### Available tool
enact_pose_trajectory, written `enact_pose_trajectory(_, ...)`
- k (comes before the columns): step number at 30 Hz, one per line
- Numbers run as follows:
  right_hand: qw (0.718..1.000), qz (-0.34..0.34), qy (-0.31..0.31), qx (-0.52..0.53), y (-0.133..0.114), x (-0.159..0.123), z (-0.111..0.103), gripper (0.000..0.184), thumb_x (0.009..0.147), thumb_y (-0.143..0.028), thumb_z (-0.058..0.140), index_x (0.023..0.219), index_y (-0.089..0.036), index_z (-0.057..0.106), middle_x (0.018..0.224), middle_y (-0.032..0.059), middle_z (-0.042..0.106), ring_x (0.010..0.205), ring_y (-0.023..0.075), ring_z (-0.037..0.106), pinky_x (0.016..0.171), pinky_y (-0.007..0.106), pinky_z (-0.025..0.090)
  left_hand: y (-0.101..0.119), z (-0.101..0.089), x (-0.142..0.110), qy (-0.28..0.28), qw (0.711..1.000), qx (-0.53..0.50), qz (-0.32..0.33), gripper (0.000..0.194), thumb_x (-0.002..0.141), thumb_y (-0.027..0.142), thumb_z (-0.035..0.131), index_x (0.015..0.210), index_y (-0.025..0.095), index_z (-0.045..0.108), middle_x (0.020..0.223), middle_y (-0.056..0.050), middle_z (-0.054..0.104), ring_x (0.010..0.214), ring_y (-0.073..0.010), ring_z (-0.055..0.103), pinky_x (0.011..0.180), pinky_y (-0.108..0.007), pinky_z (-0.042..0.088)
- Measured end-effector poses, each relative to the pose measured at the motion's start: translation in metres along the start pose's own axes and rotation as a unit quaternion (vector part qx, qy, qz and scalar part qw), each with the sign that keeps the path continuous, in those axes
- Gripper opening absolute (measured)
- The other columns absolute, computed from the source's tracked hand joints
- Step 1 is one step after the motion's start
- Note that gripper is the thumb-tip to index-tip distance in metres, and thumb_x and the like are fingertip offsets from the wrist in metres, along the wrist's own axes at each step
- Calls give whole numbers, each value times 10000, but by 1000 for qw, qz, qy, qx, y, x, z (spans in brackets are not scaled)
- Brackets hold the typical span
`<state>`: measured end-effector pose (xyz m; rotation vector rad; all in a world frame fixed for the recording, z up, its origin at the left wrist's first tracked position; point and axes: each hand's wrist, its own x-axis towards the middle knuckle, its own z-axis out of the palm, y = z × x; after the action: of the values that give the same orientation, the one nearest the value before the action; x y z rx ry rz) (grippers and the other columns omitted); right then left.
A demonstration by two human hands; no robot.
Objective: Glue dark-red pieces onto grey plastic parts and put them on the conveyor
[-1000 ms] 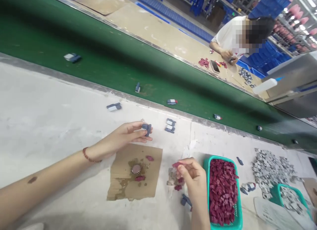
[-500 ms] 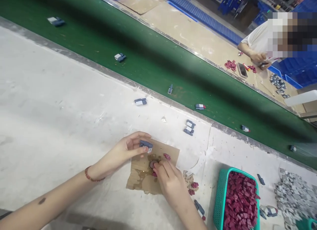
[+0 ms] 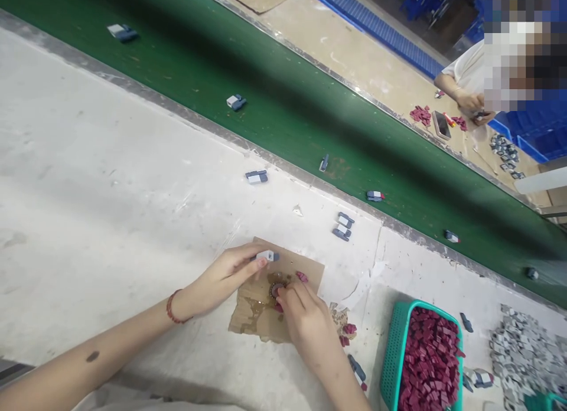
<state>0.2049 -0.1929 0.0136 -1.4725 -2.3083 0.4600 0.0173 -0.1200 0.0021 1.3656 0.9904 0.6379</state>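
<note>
My left hand [image 3: 230, 273] holds a small blue-grey and white plastic part [image 3: 266, 256] between thumb and fingers, above the upper part of a stained cardboard sheet [image 3: 261, 325]. On that sheet, my right hand [image 3: 310, 319] is closed in a pinch at a small round cap [image 3: 275, 289] with a toothed edge. A dark red plastic piece is in its fingertips, mostly hidden by them. Another dark red piece [image 3: 302, 276] lies on the cardboard, right of the cap. Wet-looking stains surround the cap.
A green conveyor belt [image 3: 186, 83] carries several blue-grey parts. More parts [image 3: 343, 226] lie on the white table. At right stand a green basket [image 3: 390, 352] of dark red pieces and a heap of grey pieces [image 3: 522, 346]. A co-worker [image 3: 469, 68] sits across the belt.
My right hand has brought the dark red piece left to the round cap on the cardboard. My left hand has moved down over the sheet and turned its part, showing the white side.
</note>
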Motion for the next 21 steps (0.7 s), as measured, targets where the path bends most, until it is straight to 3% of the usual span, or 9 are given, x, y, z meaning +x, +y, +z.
enact_pose_trajectory(3,979,78,24,187,8,0,-8,179,966,-192,507,908,-173,675,796,59,692,733,181,663,640,265,541,-3,1,-3,-36,999,2,-12,387,972,447,360,859,166,600,646,-2,562,530,-129,500,518,-244,444)
enact_pose_trajectory(7,924,161,100,333,16,-3,-17,67,882,-201,653,871,-230,712,849,33,732,805,174,690,721,271,553,-7,3,-4,-93,994,44,46,314,985,382,351,958,178,589,811,-39,639,717,-167,597,651,-256,486)
enact_pose_trajectory(12,903,168,151,366,13,1,-13,76,859,-195,678,869,-237,740,861,44,739,813,181,696,724,289,566,-12,5,-4,-144,980,91,103,325,1001,379,335,968,173,585,847,-55,681,735,-172,622,675,-254,473)
enact_pose_trajectory(21,915,145,134,351,8,7,-7,126,871,-174,650,903,-250,745,888,37,732,798,165,694,706,270,575,-16,5,-4,-158,975,117,106,327,1006,383,324,966,177,575,822,-45,677,703,-171,616,634,-246,444)
